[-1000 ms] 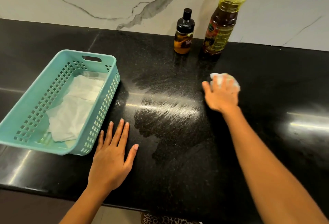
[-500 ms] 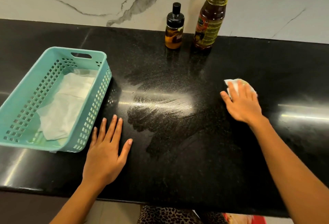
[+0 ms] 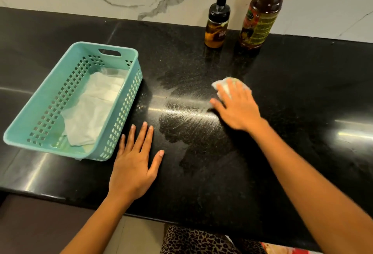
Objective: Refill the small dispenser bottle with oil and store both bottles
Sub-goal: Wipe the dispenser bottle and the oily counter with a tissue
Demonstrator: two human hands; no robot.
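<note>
Right hand (image 3: 237,105) presses a wad of tissue (image 3: 223,85) on the oily desk (image 3: 302,92); left hand (image 3: 134,165) lies flat, empty, beside the basket (image 3: 121,52). Dispenser bottle (image 3: 217,26) and oil bottle (image 3: 260,15) stand beyond the basket. Risk: a wide wipe could topple them.

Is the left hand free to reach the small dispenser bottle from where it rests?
Probably yes. The left hand lies flat and empty on the counter, and the bare stretch up to the small dispenser bottle holds nothing. The basket sits off to the side.
</note>
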